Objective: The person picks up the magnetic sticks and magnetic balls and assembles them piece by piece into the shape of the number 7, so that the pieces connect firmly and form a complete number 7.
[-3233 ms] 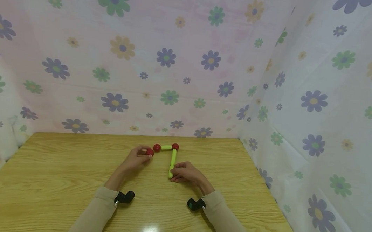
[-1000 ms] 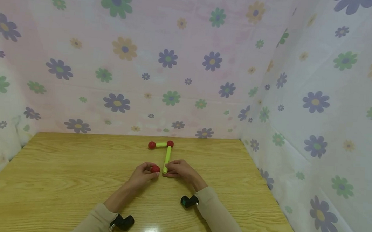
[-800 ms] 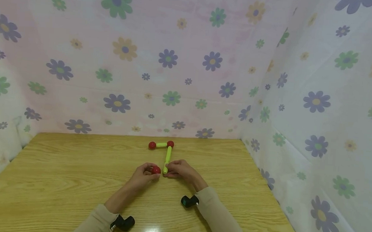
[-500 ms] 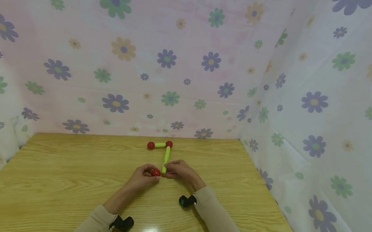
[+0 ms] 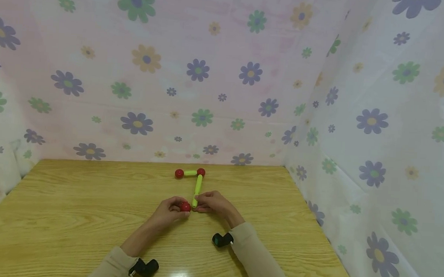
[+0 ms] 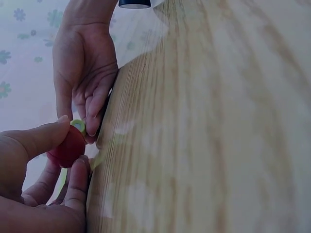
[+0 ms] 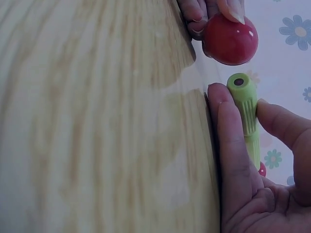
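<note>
My left hand (image 5: pixel 169 213) pinches a red ball (image 5: pixel 185 207) between thumb and fingers, just left of the near end of a ribbed yellow-green magnetic rod (image 5: pixel 197 186). That rod is pinched near its lower end by my right hand (image 5: pixel 214 204). In the right wrist view, a dark round inset shows in the rod's end (image 7: pixel 239 82), and a narrow gap separates it from the ball (image 7: pixel 231 40). At the far end the long rod meets a second red ball (image 5: pixel 201 171). From there a short yellow-green rod (image 5: pixel 191 173) runs left to a third red ball (image 5: pixel 179 174).
Everything lies on a wood-grain table (image 5: pixel 90 211). A flower-print cloth (image 5: pixel 165 68) stands behind it and along both sides. Black wrist cameras (image 5: pixel 145 268) sit at both beige sleeves (image 5: pixel 257 257).
From beside the far left ball, my left hand has brought its red ball nearer me, to the long rod's near end. The joined rods have shifted slightly left with my right hand.
</note>
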`<act>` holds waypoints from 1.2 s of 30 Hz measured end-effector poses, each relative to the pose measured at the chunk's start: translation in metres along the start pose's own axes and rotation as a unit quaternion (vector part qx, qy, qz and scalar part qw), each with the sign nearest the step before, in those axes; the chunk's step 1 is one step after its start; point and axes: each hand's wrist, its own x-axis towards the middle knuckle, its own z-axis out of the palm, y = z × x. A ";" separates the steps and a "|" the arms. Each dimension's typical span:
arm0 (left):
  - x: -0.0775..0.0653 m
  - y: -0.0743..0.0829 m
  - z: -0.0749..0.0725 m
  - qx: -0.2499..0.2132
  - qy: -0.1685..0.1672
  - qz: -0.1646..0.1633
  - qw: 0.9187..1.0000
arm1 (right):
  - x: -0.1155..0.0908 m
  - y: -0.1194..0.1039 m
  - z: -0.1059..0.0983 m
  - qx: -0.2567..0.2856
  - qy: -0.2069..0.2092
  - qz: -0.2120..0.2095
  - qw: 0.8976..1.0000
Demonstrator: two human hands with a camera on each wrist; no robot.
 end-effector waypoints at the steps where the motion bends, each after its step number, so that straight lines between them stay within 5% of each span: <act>1: 0.000 0.000 0.000 0.000 0.001 -0.002 1.000 | 0.000 0.000 0.000 0.000 0.001 0.001 1.000; 16: -0.001 0.000 0.009 0.011 0.048 -0.004 0.999 | 0.000 -0.003 0.000 0.010 0.011 0.018 1.000; 23: -0.006 0.005 0.012 -0.025 0.091 -0.006 0.996 | -0.001 -0.004 0.002 0.012 0.008 0.011 1.000; 28: -0.008 0.007 0.012 -0.073 0.087 -0.023 0.993 | -0.003 -0.008 0.005 0.002 0.008 0.006 1.000; 36: -0.014 0.014 0.014 -0.075 0.073 -0.019 0.994 | -0.005 -0.010 0.008 0.000 0.017 0.004 1.000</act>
